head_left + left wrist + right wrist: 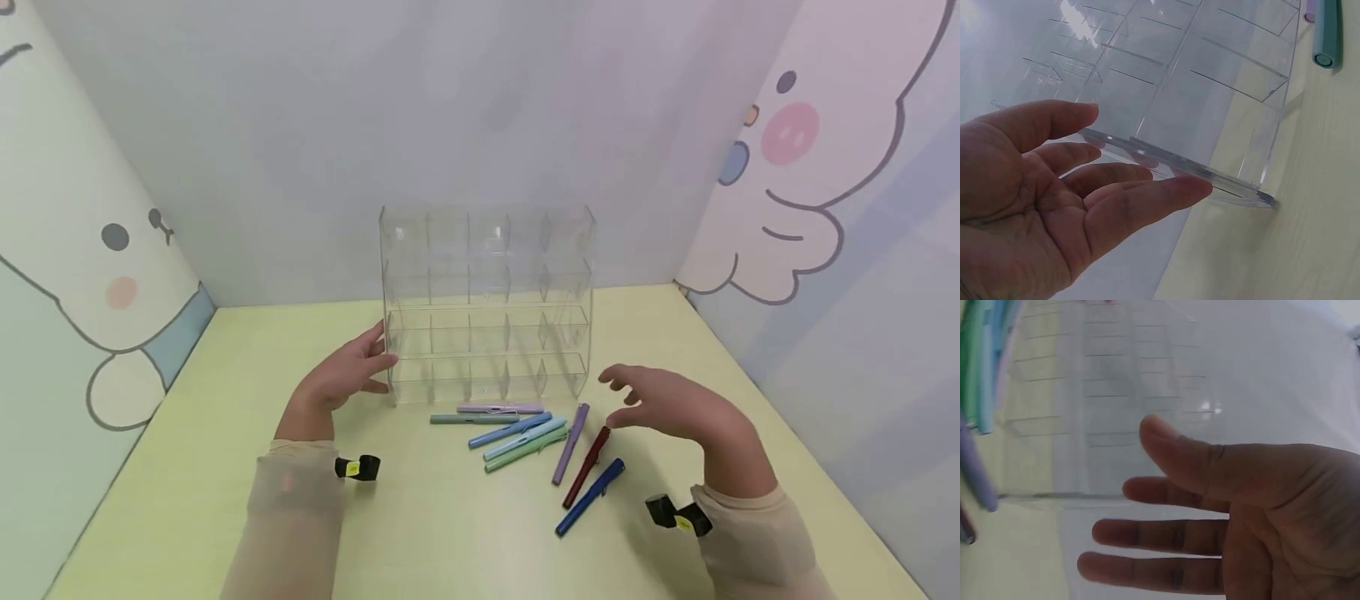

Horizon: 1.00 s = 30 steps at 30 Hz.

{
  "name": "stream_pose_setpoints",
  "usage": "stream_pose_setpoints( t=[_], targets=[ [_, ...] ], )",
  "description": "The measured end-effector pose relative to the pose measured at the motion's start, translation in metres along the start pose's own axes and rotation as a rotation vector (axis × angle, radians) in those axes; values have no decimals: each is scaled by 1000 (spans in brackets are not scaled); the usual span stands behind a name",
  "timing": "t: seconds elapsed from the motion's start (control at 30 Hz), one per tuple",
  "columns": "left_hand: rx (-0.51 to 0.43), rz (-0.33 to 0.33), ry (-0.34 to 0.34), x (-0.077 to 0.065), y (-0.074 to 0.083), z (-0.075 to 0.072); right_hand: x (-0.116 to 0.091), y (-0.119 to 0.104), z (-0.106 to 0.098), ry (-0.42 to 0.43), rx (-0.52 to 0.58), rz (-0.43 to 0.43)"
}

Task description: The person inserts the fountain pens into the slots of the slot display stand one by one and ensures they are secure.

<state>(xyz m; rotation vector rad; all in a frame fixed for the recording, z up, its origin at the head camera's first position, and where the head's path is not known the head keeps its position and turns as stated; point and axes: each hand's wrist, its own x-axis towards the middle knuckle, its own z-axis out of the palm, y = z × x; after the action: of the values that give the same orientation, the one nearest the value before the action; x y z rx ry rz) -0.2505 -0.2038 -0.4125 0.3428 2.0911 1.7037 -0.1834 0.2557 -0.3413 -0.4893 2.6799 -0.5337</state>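
A clear acrylic rack (487, 342) with rows of small compartments stands upright on the table. My left hand (347, 373) is at the rack's left side; in the left wrist view its fingertips (1194, 187) touch the clear side panel. My right hand (671, 404) is held to the right of the rack, fingers loosely bent, nothing in them. Beneath its thumb lies a dark red pen (587, 468), with a navy pen (591, 497) and a purple pen (571, 444) beside it. In the right wrist view the rack (1104, 394) is beyond the fingers.
Before the rack lie more capped pens: lavender (501, 408), grey-green (474, 419), blue (510, 431), light blue (524, 439) and green (526, 450). The pale yellow table (435, 533) meets a plain back wall (300, 167) and side walls with cartoon figures.
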Motion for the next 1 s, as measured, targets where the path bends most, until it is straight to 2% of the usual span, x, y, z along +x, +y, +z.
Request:
stream_pose_setpoints(
  t=[0.17, 0.37, 0.63, 0.87, 1.0],
  targets=[
    [-10, 9, -5, 0, 5, -4, 18, 15, 22, -73, -22, 10],
    [-26, -4, -4, 0, 5, -3, 27, 23, 38, -95, -79, -7],
    [-41, -17, 2, -1, 4, -1, 37, 30, 48, -120, -101, -42],
    [-62, -18, 3, -3, 3, -1, 42, 34, 56, -124, -185, -129],
    [-58, -8, 9, -3, 4, -1, 45, 36, 57, -120, -230, -150]
  ],
)
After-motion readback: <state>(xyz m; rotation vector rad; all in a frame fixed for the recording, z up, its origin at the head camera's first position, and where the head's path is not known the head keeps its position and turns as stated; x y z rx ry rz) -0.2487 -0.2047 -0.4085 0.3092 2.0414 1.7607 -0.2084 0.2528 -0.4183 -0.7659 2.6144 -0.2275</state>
